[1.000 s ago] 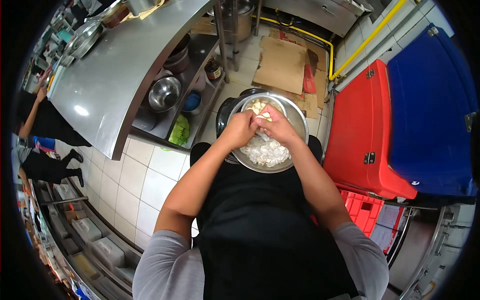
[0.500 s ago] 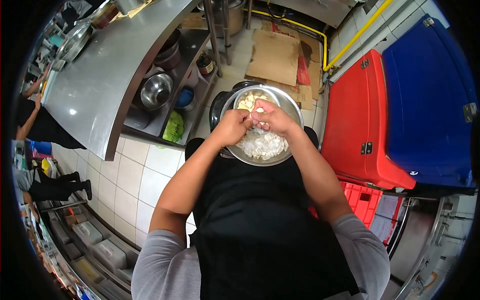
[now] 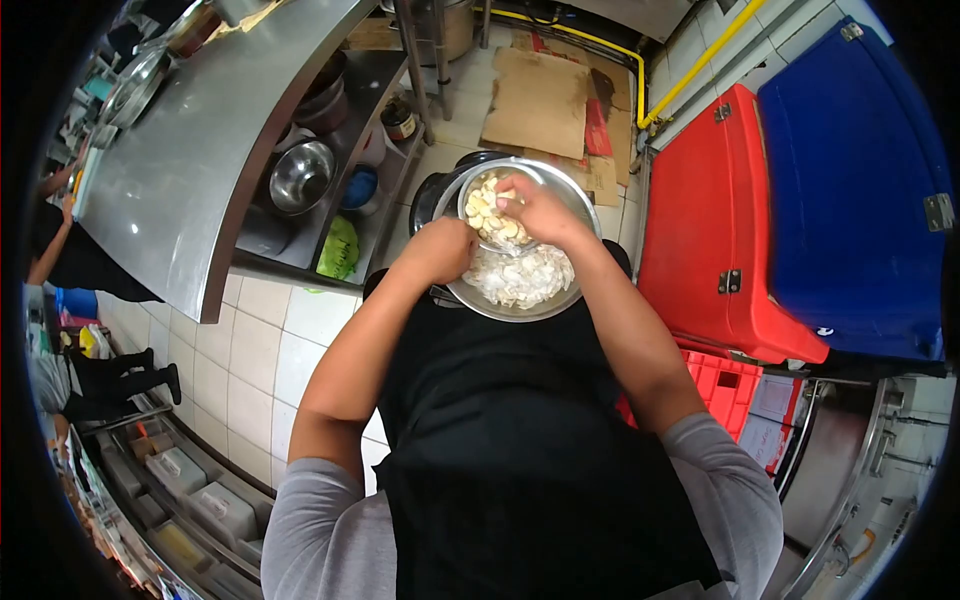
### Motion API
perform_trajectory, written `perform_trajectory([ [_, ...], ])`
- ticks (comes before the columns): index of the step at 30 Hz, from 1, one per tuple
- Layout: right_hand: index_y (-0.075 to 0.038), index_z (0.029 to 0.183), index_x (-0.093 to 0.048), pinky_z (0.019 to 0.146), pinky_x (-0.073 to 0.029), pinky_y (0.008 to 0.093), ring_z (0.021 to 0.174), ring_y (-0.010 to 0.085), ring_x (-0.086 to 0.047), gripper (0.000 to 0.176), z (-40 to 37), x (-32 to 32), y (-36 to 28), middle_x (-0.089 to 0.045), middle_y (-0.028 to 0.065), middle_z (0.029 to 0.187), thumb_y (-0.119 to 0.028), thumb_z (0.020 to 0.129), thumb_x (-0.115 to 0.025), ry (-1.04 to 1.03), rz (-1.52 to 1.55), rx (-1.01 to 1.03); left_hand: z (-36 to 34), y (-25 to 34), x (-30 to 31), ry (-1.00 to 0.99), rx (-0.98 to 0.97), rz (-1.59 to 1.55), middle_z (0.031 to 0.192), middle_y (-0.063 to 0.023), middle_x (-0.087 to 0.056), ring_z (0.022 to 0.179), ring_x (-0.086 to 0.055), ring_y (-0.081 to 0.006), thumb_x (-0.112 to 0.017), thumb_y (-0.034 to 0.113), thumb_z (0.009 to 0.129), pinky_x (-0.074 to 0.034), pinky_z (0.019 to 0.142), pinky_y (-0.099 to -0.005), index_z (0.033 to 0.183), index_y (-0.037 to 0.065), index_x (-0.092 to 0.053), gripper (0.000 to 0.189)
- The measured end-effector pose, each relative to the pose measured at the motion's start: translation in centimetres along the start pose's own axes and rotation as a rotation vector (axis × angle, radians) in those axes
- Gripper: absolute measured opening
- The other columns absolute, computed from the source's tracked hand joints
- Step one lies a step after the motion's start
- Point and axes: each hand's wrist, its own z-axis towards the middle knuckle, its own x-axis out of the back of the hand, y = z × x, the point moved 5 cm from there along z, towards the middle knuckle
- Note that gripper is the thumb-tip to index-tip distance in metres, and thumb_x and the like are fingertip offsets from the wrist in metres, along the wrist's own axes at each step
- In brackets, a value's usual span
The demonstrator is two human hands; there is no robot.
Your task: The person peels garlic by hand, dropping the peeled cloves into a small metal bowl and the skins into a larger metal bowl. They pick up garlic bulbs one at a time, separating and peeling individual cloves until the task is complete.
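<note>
Pale cloves [image 3: 483,205], looking like garlic, inside a small bowl [image 3: 500,165]. Set at the far side of a big metal bowl [image 3: 583,210], with papery white bits [image 3: 520,280] on the near side. Likely placed like this to keep cloves and papery bits from mixing.

Right hand [image 3: 543,214] over the small bowl, fingers bent down by the cloves. Hard to see the tips; cannot tell if pinched on a clove or apart. Left hand [image 3: 443,250] by the near left side of the bowls, fingers curled in. Cannot tell if tight on anything, or maybe just helping to keep the bowls steady.

Both bowls up close in front of the black apron [image 3: 540,430], likely for easy reach. Farther out, on the left, a steel table [image 3: 205,130] with a shiny bowl [image 3: 302,177] underneath. Flat cardboard [image 3: 535,105] ahead, and a red box [image 3: 695,220] beside a blue one on the right.
</note>
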Motion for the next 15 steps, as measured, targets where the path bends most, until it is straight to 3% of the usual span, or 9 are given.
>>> perform_trajectory([
  [2, -0.002, 0.130, -0.063, 0.094, -0.054, 0.0375, 0.103, 0.0252, -0.070, 0.032, -0.2, 1.0, 0.3, -0.074, 0.0143, 0.115, -0.020, 0.104, -0.069, 0.008, -0.018, -0.029, -0.5, 0.8, -0.6, -0.074, 0.070, 0.110, 0.098, -0.0147, -0.080, 0.100, -0.076, -0.0377, -0.070, 0.018, 0.090, -0.058, 0.087, -0.0520, 0.097, 0.000, -0.080, 0.022],
  [3, -0.002, 0.133, -0.063, 0.098, -0.054, 0.0389, 0.109, 0.0275, -0.070, 0.035, -0.4, 1.5, 0.5, -0.074, 0.0158, 0.122, -0.018, 0.103, -0.070, 0.011, -0.033, -0.053, -0.8, 1.2, -1.1, -0.090, 0.049, 0.252, 0.109, -0.0151, -0.079, 0.112, -0.073, -0.0363, -0.068, 0.018, 0.091, -0.054, 0.095, -0.0531, 0.105, 0.002, -0.079, 0.025],
  [4, -0.001, 0.127, -0.069, 0.096, -0.056, 0.0394, 0.108, 0.0293, -0.073, 0.032, -1.6, 2.9, -0.6, -0.075, 0.0189, 0.120, -0.015, 0.098, -0.072, 0.089, -0.086, -0.042, -1.2, 1.5, -1.5, -0.104, 0.028, 0.393, 0.120, -0.0155, -0.078, 0.124, -0.069, -0.0350, -0.065, 0.018, 0.093, -0.051, 0.103, -0.0542, 0.114, 0.004, -0.079, 0.029],
  [5, -0.001, 0.127, -0.069, 0.096, -0.056, 0.0394, 0.108, 0.0293, -0.073, 0.032, -2.6, 3.7, -0.5, -0.075, 0.0189, 0.120, -0.015, 0.098, -0.072, 0.088, -0.089, -0.044, -1.7, 1.4, -2.7, -0.104, 0.027, 0.390, 0.120, -0.0155, -0.078, 0.124, -0.069, -0.0350, -0.065, 0.018, 0.093, -0.051, 0.103, -0.0542, 0.114, 0.004, -0.079, 0.029],
  [7, -0.006, 0.109, -0.077, 0.089, -0.058, 0.0450, 0.102, 0.0405, -0.074, 0.019, -4.6, 5.1, 1.1, -0.077, 0.0217, 0.108, -0.011, 0.091, -0.073, -0.012, -0.341, -0.240, -2.0, 1.2, -4.9, -0.010, -0.035, 0.496, 0.135, -0.0169, -0.072, 0.138, -0.060, -0.0342, -0.063, 0.018, 0.094, -0.040, 0.115, -0.0566, 0.131, 0.007, -0.073, 0.040],
  [9, -0.007, 0.100, -0.078, 0.087, -0.060, 0.0464, 0.097, 0.0414, -0.075, 0.015, -6.0, 3.8, 3.3, -0.077, 0.0228, 0.100, -0.011, 0.088, -0.071, -0.003, -0.441, -0.191, -1.5, 1.5, -5.2, -0.098, -0.028, 0.446, 0.136, -0.0190, -0.070, 0.135, -0.063, -0.0348, -0.063, 0.017, 0.093, -0.037, 0.118, -0.0567, 0.137, 0.007, -0.069, 0.045],
  [11, -0.006, 0.104, -0.078, 0.090, -0.060, 0.0482, 0.099, 0.0409, -0.074, 0.020, -7.3, 2.0, 4.4, -0.076, 0.0229, 0.105, -0.015, 0.088, -0.071, -0.007, -0.604, -0.147, -1.2, 3.1, -4.6, -0.427, 0.025, 0.325, 0.136, -0.0202, -0.069, 0.133, -0.064, -0.0361, -0.062, 0.015, 0.093, -0.043, 0.115, -0.0555, 0.140, 0.008, -0.068, 0.048],
  [12, -0.005, 0.118, -0.076, 0.095, -0.060, 0.0498, 0.109, 0.0397, -0.073, 0.033, -7.8, 1.3, 4.1, -0.072, 0.0221, 0.121, -0.019, 0.088, -0.074, -0.057, -0.693, -0.192, -1.0, 3.4, -4.7, -0.427, 0.020, 0.328, 0.136, -0.0202, -0.069, 0.133, -0.064, -0.0361, -0.062, 0.015, 0.093, -0.043, 0.115, -0.0555, 0.140, 0.008, -0.068, 0.048],
  [15, -0.004, 0.125, -0.071, 0.099, -0.057, 0.0499, 0.119, 0.0388, -0.069, 0.042, -9.1, 0.6, 1.1, -0.065, 0.0194, 0.130, -0.024, 0.089, -0.079, -0.064, -0.677, -0.308, -0.9, 3.9, -5.9, -0.454, 0.012, 0.228, 0.134, -0.0194, -0.070, 0.128, -0.067, -0.0379, -0.063, 0.014, 0.092, -0.051, 0.108, -0.0525, 0.139, 0.009, -0.068, 0.048],
])
